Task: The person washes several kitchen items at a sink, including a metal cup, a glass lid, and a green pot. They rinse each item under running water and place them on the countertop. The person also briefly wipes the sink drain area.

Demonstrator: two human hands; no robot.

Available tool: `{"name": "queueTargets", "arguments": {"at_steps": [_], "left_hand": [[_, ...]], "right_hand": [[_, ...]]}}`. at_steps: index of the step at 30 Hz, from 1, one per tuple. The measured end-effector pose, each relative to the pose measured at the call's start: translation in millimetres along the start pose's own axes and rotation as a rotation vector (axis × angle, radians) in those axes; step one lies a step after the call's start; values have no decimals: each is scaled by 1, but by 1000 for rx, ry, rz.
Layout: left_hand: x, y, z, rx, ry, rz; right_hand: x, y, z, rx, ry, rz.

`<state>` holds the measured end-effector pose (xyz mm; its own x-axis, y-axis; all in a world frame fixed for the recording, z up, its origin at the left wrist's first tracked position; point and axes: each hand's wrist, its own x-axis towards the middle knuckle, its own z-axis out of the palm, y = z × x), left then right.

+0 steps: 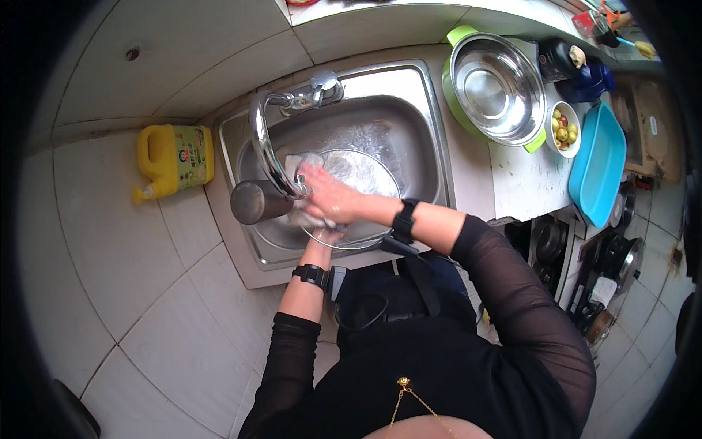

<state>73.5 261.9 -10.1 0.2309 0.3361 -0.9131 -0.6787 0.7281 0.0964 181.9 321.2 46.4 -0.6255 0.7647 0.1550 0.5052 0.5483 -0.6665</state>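
Note:
My right hand (334, 195) presses down on a wet white cloth (298, 163) over the stainless steel sink (408, 118). Just below it is my left hand (330, 235), mostly hidden, so its grip does not show. A round, thin-rimmed basin (364, 171) lies under both hands, its inside pale and shiny. To the left of my fingers, a dark cylindrical vessel (260, 202) lies on its side across the sink's left rim; whether a hand touches it is hidden. The curved chrome faucet (263, 131) arches over my right hand and partly covers it.
A yellow pump jug (175, 159) stands left of the sink. Rightward are a green-handled steel pot (493, 88), a white bowl of small fruit (564, 130), a blue tray (599, 164) and dark containers (556, 60). Pans (551, 238) sit below the counter's right part.

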Motion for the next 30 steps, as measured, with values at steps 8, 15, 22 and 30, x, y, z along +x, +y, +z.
{"name": "queueTargets", "arguments": {"at_steps": [8,15,22,30], "left_hand": [[13,38,-1,6,-427,-79],[41,52,-25,-4,-313,85],[4,44,-13,-149,-170,207],[-30,29,46,218,-193,318]], "right_hand": [[-18,86,-11,164,-87,722],[-84,51,-19,1690,-20,1136],[-82,33,-46,1263,351,986],[-75,4,-62,316,85,563]]}}
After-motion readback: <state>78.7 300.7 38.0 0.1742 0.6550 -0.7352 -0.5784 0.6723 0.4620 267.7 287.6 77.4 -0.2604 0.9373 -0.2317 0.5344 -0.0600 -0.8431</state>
